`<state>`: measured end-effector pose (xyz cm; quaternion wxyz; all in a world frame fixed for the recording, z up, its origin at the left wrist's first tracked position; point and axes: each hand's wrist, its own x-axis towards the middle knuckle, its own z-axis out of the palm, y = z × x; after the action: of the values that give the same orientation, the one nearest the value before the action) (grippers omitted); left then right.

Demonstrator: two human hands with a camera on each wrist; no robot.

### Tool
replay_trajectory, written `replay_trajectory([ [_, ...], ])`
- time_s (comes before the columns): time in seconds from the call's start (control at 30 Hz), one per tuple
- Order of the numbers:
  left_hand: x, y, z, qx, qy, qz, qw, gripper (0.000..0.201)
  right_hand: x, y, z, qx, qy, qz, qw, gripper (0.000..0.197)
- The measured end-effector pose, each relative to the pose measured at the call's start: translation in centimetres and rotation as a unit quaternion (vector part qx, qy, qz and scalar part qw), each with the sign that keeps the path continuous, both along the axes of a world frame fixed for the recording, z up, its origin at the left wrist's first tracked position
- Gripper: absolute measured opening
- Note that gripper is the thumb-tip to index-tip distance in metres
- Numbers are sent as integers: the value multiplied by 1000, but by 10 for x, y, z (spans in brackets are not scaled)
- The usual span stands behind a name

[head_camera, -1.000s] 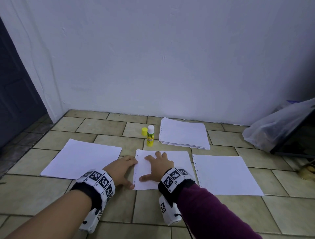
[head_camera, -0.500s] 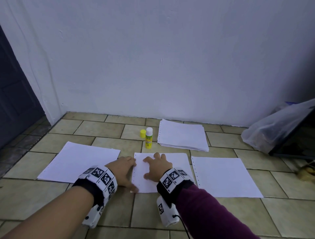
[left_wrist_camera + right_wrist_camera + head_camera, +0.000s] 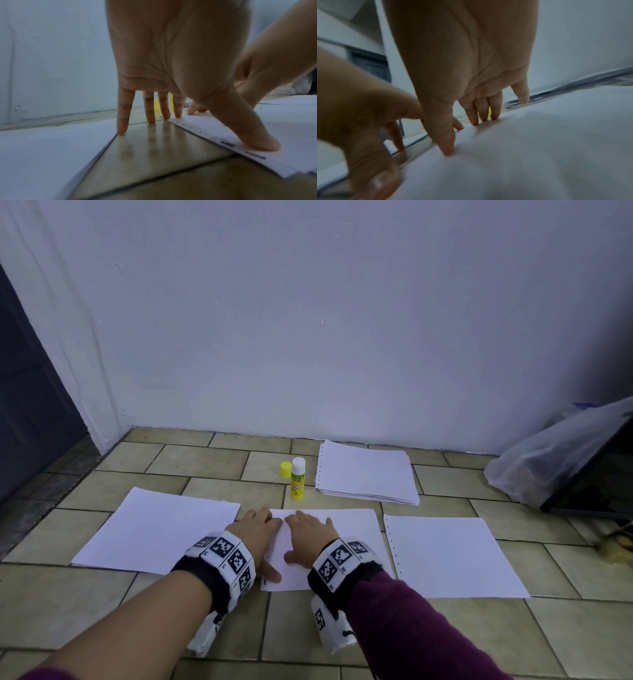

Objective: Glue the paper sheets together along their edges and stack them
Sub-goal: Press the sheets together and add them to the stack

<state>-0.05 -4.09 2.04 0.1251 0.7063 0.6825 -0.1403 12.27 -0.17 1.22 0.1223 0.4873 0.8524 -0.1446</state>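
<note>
Both flat hands, left hand (image 3: 257, 537) and right hand (image 3: 310, 534), have slid forward, pressing the sheets (image 3: 356, 534); thin, floppy paper, lift by an edge.

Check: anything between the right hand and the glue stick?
Nothing visible. The right hand lies flat on the middle sheet; the glue stick stands upright just beyond that sheet's far edge, its yellow cap beside it.

Hard to read the tiny words on the glue stick (image 3: 297, 480). Cut off at the right edge: the plastic bag (image 3: 561, 463) and a yellowish thing (image 3: 618, 546) too blurry to name. Mostly hidden behind fingers (image 3: 163, 106) in both wrist views, that glue stick, and all smeary around the right hand (image 3: 462, 65).
</note>
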Motion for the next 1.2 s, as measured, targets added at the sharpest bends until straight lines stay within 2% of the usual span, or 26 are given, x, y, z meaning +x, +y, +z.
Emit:
replay_trajectory([
  [0.07,0,0,0,0,-3,-3,1000,98,16,8,2,-34,10,-35,999,71],
  [0.17,-1,1,2,-7,-5,-7,1000,97,51,20,7,-26,17,-97,995,68],
  [0.33,-2,4,1,-16,-5,-6,1000,103,85,32,8,-25,10,-161,987,77],
  [0.57,-4,0,1,0,-1,-18,1000,96,76,28,12,34,-49,-135,989,63],
  [0.67,-1,1,10,25,-1,-8,1000,83,74,22,12,80,-95,-105,987,59],
  [0.77,13,-1,18,63,23,-24,997,78,69,17,13,49,-90,-92,990,55],
  [0.83,22,-4,14,69,6,-50,996,79,65,15,16,30,-67,-84,994,47],
  [0.93,30,-10,10,33,-80,-119,989,79,60,11,18,35,-50,-61,996,48],
  [1.03,27,-14,8,-32,-61,-139,988,88,53,6,14,33,-36,-81,996,40],
  [1.1,23,-15,9,-34,-64,-126,989,76,47,-1,13,45,-47,-86,994,36],
  [1.2,18,-16,14,-25,-55,-114,992,47,36,-13,10,32,-41,-70,996,54],
])
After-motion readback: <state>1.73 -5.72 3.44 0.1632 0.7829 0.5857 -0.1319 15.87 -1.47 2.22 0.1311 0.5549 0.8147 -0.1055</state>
